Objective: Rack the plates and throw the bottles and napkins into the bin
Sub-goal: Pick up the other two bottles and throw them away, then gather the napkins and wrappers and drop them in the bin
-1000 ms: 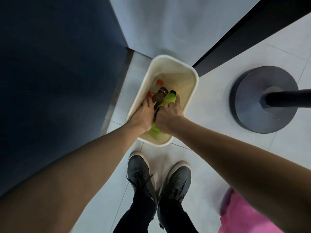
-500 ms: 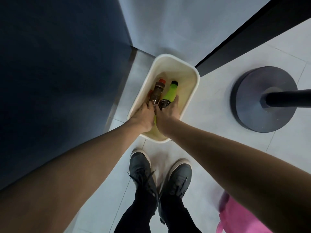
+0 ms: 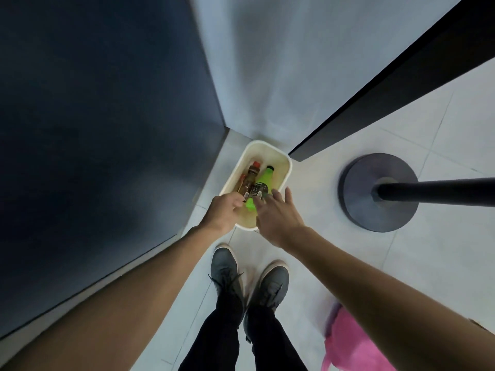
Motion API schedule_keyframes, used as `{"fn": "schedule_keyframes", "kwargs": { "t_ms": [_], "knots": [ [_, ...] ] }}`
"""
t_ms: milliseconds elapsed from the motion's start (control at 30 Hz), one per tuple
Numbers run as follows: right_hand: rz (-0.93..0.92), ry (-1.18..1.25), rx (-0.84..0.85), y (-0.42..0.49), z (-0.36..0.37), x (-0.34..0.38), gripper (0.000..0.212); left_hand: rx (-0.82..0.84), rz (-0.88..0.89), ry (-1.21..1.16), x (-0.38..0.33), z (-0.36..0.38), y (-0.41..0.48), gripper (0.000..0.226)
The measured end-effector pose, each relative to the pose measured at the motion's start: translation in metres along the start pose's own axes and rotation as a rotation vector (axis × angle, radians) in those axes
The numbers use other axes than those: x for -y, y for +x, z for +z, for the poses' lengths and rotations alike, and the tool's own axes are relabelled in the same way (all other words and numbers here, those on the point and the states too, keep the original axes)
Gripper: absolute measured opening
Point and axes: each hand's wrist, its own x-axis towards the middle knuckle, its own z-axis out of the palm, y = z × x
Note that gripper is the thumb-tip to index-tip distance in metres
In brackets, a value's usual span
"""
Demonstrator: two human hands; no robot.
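Over a cream bin [image 3: 284, 157] set in a corner of the pale tiled floor [image 3: 401, 263], we reach down with both bare arms. Our right hand [image 3: 276, 216] hovers above the bin's near end, fingers straight and spread, gripping nothing. Our left hand [image 3: 223, 211] sits at the near left rim, fingers curled toward a dark bottle [image 3: 257, 192] seen end-on; whether they pinch it we cannot tell. Also inside the bin lie a green bottle [image 3: 263, 179] with a black cap and, just beside it, a brown bottle [image 3: 251, 175] with a red cap. Our grey shoes [image 3: 225, 266] stand near the bin; a round stanchion base [image 3: 356, 199] sits to the right, a pink bag [image 3: 353, 344] at lower right.
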Motion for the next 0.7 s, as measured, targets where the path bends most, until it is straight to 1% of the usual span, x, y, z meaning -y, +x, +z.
{"fn": "schedule_keyframes", "kwargs": {
  "t_ms": [67,167,233,300,433,500,600,700],
  "knots": [
    [-0.032,0.088,-0.046,-0.027,-0.016,0.001,0.044,-0.055,-0.026,-0.109,-0.013,-0.007,-0.030,0.030],
    [-0.105,0.241,-0.165,-0.069,-0.041,0.006,0.030,-0.116,-0.029,-0.319,-0.039,-0.017,-0.083,0.034],
    [-0.104,0.343,-0.190,-0.097,-0.058,0.008,0.023,-0.156,-0.047,-0.397,-0.056,-0.022,-0.124,0.035],
    [-0.081,0.498,-0.199,-0.129,-0.076,0.013,0.018,-0.181,-0.076,-0.480,-0.069,-0.032,-0.166,0.036],
    [-0.033,0.731,-0.212,-0.202,-0.118,0.034,0.018,-0.242,-0.119,-0.579,-0.095,-0.052,-0.254,0.036],
    [-0.049,0.807,-0.240,-0.239,-0.139,0.050,0.021,-0.292,-0.120,-0.641,-0.110,-0.062,-0.298,0.039],
    [-0.068,0.911,-0.240,-0.289,-0.166,0.073,0.019,-0.310,-0.066,-0.667,-0.129,-0.073,-0.357,0.039],
    [-0.106,0.947,-0.255,-0.329,-0.184,0.096,0.020,-0.345,-0.024,-0.669,-0.138,-0.084,-0.402,0.038]
  ]
}}
